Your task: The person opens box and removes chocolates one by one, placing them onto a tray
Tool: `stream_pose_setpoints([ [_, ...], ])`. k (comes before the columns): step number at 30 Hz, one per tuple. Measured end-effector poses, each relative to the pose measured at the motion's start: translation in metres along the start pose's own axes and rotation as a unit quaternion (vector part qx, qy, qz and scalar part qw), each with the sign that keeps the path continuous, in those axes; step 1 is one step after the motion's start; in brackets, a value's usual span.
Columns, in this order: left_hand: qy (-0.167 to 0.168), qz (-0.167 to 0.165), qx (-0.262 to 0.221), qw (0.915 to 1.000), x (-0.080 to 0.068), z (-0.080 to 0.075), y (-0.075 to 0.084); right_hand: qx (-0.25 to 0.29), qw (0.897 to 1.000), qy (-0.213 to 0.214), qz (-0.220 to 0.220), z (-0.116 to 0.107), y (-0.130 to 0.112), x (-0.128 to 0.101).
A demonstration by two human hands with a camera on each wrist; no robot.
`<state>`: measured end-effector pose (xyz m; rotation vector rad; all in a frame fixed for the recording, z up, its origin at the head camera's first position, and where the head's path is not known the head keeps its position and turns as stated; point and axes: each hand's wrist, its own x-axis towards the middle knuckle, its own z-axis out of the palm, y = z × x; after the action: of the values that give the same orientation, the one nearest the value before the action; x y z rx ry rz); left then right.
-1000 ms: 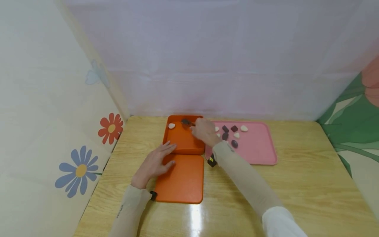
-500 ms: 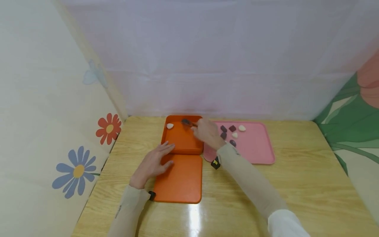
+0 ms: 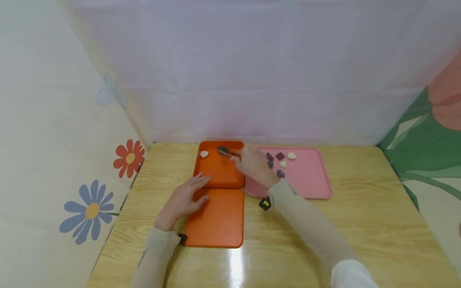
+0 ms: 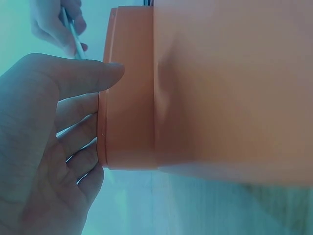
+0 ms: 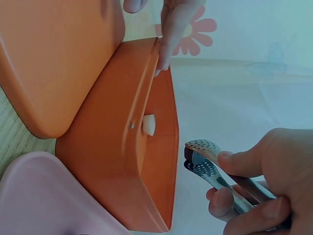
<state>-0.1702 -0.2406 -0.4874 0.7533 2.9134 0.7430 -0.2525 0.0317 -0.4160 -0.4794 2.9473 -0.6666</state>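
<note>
An orange box point(image 3: 220, 176) stands open on the wooden table, with one white candy point(image 3: 204, 154) in its far left corner. Its flat orange lid point(image 3: 219, 222) lies just in front. My right hand point(image 3: 252, 163) grips metal tongs point(image 3: 225, 151) whose tips hover over the far side of the box. In the right wrist view the tongs point(image 5: 205, 159) are squeezed together, with a dark bit showing between the tips. My left hand point(image 3: 187, 198) lies flat on the lid, its fingertips point(image 4: 105, 73) against the box's front wall.
A pink tray point(image 3: 309, 184) sits right of the box, holding several dark and white candies point(image 3: 280, 157). Fabric walls close in the table at the left, back and right. Bare wood lies in front of the tray and lid.
The head view has drifted a little to the right. The right hand and tongs stay over the far side of the box, and the left hand has not moved.
</note>
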Motion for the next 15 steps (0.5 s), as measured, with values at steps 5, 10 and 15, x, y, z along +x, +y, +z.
stream_pose_setpoints([
  [5,0.001,0.001,-0.002,1.0000,0.000,0.000,0.000,-0.001,1.000,-0.005,0.013,-0.009,-0.001,-0.011],
  [10,0.002,0.008,0.000,1.0000,0.000,0.001,-0.001,0.019,1.000,0.006,0.003,-0.014,0.006,-0.023],
  [15,0.004,0.007,-0.001,1.0000,0.000,0.001,-0.002,0.056,0.998,0.030,0.000,-0.017,0.017,-0.037],
])
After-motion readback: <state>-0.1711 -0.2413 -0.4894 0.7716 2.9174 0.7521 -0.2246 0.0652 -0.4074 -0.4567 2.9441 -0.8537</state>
